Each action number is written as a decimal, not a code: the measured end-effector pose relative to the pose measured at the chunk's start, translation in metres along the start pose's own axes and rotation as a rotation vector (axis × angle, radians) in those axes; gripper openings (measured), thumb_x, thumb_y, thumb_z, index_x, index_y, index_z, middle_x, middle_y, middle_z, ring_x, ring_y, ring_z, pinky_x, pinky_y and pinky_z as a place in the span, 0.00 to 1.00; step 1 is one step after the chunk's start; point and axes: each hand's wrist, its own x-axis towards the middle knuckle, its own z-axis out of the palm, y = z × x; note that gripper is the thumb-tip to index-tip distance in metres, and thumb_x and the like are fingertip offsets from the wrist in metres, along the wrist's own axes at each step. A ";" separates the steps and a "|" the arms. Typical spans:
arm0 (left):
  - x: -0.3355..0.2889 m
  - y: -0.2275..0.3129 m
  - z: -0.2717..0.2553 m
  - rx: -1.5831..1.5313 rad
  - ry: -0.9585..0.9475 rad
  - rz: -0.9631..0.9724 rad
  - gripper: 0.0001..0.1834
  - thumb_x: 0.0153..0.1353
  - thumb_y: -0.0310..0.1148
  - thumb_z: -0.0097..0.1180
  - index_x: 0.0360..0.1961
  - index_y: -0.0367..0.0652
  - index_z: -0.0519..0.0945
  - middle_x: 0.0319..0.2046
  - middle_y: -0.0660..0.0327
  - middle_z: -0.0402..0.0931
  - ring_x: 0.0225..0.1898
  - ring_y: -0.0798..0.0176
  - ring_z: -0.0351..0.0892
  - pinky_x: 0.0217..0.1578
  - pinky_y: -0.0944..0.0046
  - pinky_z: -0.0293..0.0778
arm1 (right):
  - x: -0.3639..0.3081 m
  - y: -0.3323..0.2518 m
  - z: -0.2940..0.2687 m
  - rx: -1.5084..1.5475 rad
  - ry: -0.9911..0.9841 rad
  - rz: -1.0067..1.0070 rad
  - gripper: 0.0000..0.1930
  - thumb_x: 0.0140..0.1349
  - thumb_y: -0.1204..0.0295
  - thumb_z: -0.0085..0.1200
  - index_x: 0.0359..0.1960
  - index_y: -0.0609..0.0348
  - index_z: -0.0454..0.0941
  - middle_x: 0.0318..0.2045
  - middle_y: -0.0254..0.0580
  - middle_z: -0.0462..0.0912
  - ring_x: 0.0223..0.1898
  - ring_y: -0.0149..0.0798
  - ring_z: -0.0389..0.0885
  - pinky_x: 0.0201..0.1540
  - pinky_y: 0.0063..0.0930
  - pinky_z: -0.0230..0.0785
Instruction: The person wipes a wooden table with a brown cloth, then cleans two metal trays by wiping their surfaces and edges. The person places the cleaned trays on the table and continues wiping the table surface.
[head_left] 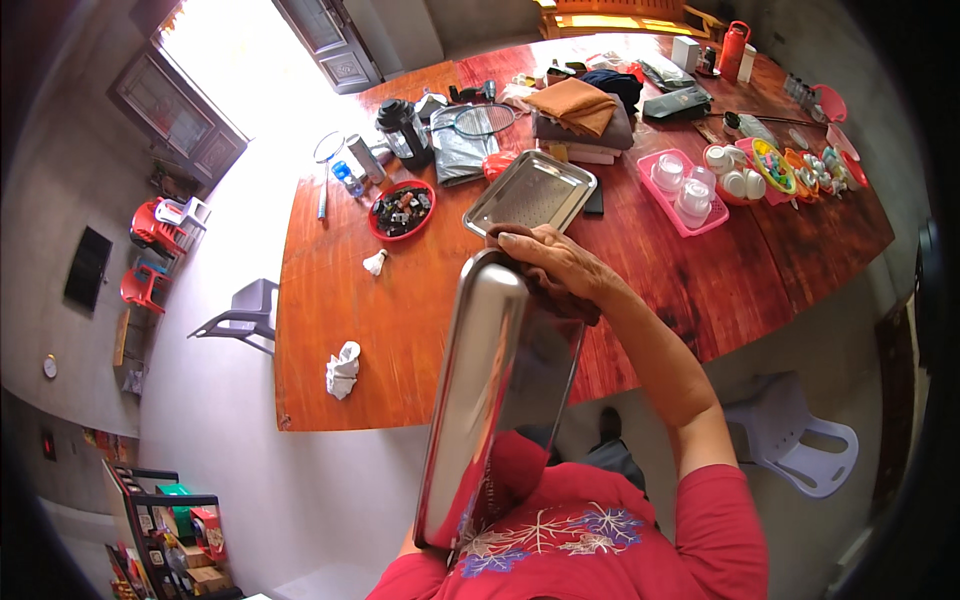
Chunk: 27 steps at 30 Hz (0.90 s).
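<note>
A deep, shiny metal tray (468, 400) stands on edge in front of me, tilted, its lower end close to my red shirt. My right hand (560, 258) grips a dark brown cloth (560, 298) at the upper end of this tray, fingers bent over it. Behind the lower end of the tray my left hand is hidden; only a bit of the left arm (408, 546) shows. Just beyond my right hand, a second, shallower metal tray (577, 208) with a perforated bottom lies on the wooden table.
On the table (370, 300) are a crumpled white tissue (342, 370), a shuttlecock (375, 262) and a red bowl (373, 221) of dark wrapped pieces. A pink basket (722, 220) holds clear containers. Folded cloths (570, 105) lie farther back. Plastic chairs (800, 440) stand beside the table.
</note>
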 end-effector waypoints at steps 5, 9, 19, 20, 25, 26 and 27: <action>0.018 0.076 0.010 -0.031 -0.090 -0.038 0.40 0.61 0.65 0.45 0.58 0.38 0.67 0.51 0.55 0.73 0.50 0.62 0.74 0.49 0.62 0.71 | -0.019 -0.022 0.011 -0.184 -0.039 -0.048 0.19 0.69 0.52 0.43 0.33 0.54 0.74 0.16 0.26 0.71 0.18 0.19 0.67 0.19 0.18 0.58; 0.037 0.127 -0.037 0.191 -0.744 -0.192 0.50 0.58 0.69 0.43 0.65 0.32 0.59 0.64 0.51 0.62 0.64 0.58 0.63 0.63 0.56 0.59 | -0.022 -0.035 0.031 -0.662 -0.011 -0.205 0.21 0.67 0.52 0.42 0.40 0.57 0.79 0.23 0.45 0.81 0.26 0.41 0.82 0.33 0.33 0.72; -0.003 0.081 0.016 0.531 0.120 0.555 0.26 0.69 0.44 0.44 0.15 0.40 0.64 0.17 0.75 0.58 0.23 0.78 0.55 0.22 0.71 0.52 | -0.045 0.021 0.110 -1.277 0.346 -0.555 0.18 0.56 0.55 0.56 0.27 0.60 0.80 0.29 0.42 0.81 0.34 0.41 0.79 0.43 0.39 0.62; -0.007 0.078 0.018 0.529 0.181 0.575 0.25 0.68 0.43 0.45 0.15 0.39 0.64 0.17 0.74 0.60 0.22 0.78 0.56 0.22 0.71 0.53 | -0.052 0.029 0.120 -1.249 0.401 -0.634 0.18 0.55 0.55 0.56 0.28 0.61 0.80 0.31 0.44 0.80 0.37 0.42 0.78 0.46 0.40 0.61; -0.013 0.071 0.014 0.539 0.094 0.657 0.22 0.66 0.36 0.52 0.16 0.38 0.65 0.17 0.73 0.61 0.22 0.79 0.56 0.22 0.72 0.51 | -0.047 0.050 0.092 -1.145 0.756 -0.610 0.19 0.57 0.63 0.56 0.44 0.67 0.74 0.42 0.47 0.76 0.47 0.49 0.73 0.55 0.46 0.58; -0.014 0.070 0.017 0.510 0.114 0.657 0.22 0.66 0.35 0.53 0.16 0.39 0.65 0.17 0.74 0.60 0.22 0.79 0.55 0.22 0.72 0.50 | -0.043 0.049 0.081 -1.148 0.812 -0.617 0.17 0.59 0.65 0.54 0.45 0.65 0.74 0.42 0.47 0.76 0.48 0.48 0.73 0.54 0.45 0.58; -0.014 0.069 0.020 0.478 0.127 0.656 0.22 0.65 0.34 0.54 0.16 0.39 0.64 0.17 0.74 0.59 0.22 0.79 0.54 0.22 0.71 0.50 | -0.040 0.048 0.071 -1.155 0.874 -0.621 0.16 0.60 0.66 0.53 0.46 0.62 0.74 0.42 0.47 0.76 0.49 0.48 0.72 0.54 0.44 0.58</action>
